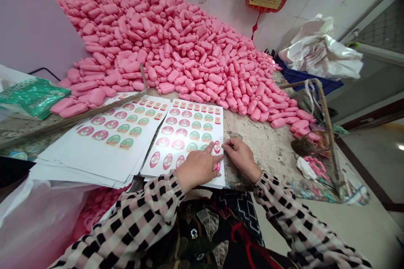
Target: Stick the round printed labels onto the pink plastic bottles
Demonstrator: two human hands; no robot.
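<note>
A stack of white sticker sheets (186, 168) lies in front of me, printed with pink and green round-topped labels and a row of pink ovals. My left hand (198, 166) rests on its lower right part, fingers stretched out over the paper. A pink oval sticker (217, 147) shows just beyond those fingers, by the sheet's right edge. My right hand (241, 157) is closed in a pinch at that edge, its fingertips beside the oval. What sits between them is too small to tell. More loosely stacked sticker sheets (94, 151) lie to the left.
A large heap of pink bottle-shaped pieces (176, 46) covers the back of the worn table (246, 134). A bent metal rod (78, 115) crosses the left side; a metal frame (328, 134) stands at right. A green packet (34, 96) and a blue crate (293, 75) flank the heap.
</note>
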